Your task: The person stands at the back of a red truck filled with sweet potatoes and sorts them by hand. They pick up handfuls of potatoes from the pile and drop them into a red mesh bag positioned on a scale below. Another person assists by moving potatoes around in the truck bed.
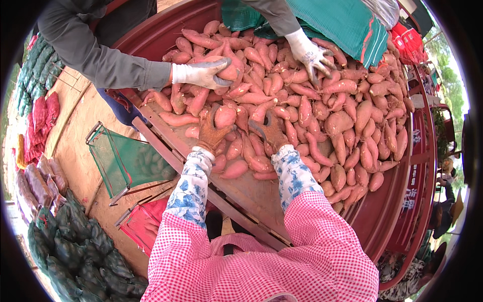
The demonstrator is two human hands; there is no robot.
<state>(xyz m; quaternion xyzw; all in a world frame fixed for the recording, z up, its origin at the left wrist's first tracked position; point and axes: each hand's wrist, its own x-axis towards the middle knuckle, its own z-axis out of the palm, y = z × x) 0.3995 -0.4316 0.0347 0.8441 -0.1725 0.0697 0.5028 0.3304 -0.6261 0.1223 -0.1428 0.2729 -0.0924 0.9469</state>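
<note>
My left hand (212, 131), in a soiled brown work glove, curls its fingers and thumb around a rounded sweet potato (225, 117). Close by on the right, my right hand (272, 133) wears a matching glove. Its thumb and fingers are spread apart against the pile of sweet potatoes (303, 111), and I see nothing held between them. Several loose sweet potatoes, including a pink one (234, 169), lie between my forearms on the metal truck bed (241, 188).
Across the pile, a co-worker's white-gloved hand (203, 74) holds sweet potatoes; the other glove (308, 53) rests on the heap. Green mesh (339, 26) covers the back. Left, a green net bag on a frame (117, 158), a red one (145, 222), and filled sacks (83, 256) stand beyond the bed's edge.
</note>
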